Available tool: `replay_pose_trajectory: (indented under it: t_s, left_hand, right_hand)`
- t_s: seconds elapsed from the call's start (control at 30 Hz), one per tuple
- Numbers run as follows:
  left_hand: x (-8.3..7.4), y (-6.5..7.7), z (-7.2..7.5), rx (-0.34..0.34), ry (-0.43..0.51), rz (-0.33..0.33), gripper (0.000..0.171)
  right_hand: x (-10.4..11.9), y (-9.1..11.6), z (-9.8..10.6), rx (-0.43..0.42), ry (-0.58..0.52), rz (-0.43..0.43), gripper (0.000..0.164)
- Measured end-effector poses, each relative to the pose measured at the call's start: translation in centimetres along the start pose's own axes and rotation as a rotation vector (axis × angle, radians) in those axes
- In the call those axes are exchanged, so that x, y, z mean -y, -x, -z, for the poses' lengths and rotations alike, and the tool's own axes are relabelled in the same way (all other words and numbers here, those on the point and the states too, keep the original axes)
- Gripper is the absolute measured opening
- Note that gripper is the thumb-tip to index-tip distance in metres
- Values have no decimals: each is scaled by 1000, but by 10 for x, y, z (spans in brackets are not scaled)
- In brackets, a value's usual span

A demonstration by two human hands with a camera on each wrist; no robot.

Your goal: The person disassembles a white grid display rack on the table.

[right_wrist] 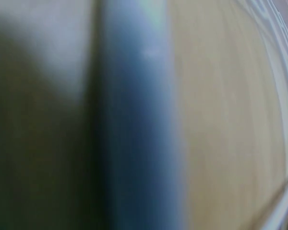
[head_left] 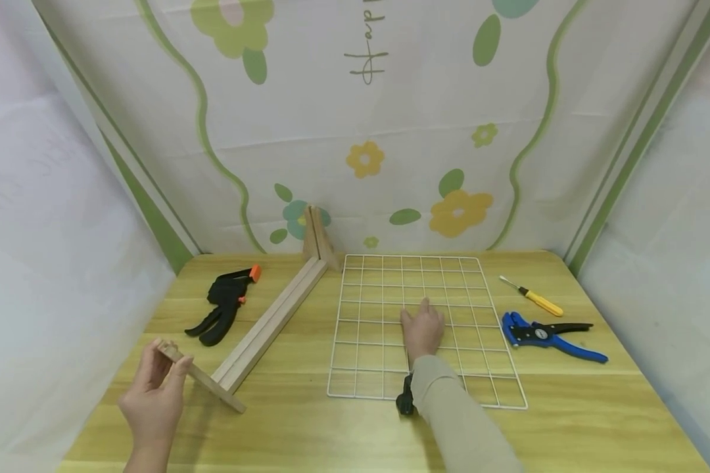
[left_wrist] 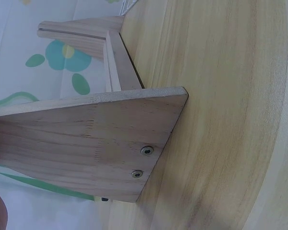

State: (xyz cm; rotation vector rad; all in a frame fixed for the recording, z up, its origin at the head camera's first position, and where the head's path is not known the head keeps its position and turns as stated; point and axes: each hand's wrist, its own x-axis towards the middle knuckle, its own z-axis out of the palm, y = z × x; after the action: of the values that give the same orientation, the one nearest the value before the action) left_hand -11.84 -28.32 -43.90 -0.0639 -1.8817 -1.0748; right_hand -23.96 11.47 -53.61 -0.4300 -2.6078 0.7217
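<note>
My left hand (head_left: 154,394) pinches the upper end of a wooden stand's near end panel (head_left: 213,386) between thumb and fingers. The panel leans up from the table, and two hex-socket screws show on its outer face in the left wrist view. A long grooved wooden bar (head_left: 275,320) joins it to a split upright end piece (head_left: 318,240) by the back wall. My right hand (head_left: 423,332) rests over the middle of a white wire grid panel (head_left: 367,397) lying on the table, thumb and fingers spread over its wires. The right wrist view is mostly blurred by a wire close up.
To the left of the stand lies a black clamp with orange pads (head_left: 225,305). Right of the grid are a yellow-handled screwdriver (head_left: 538,299) and a blue and black wire stripper (head_left: 550,336). A printed cloth wall (head_left: 414,157) bounds the table's back edge, with white cloth at both sides.
</note>
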Motion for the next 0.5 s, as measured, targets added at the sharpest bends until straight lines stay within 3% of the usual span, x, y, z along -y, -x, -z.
replay_pose_trajectory:
  t_s: [0.5]
  left_hand:
    - [0,-1,3,18,34,8,49]
  right_hand:
    - [-4,-7,5,134,-135,-17,69]
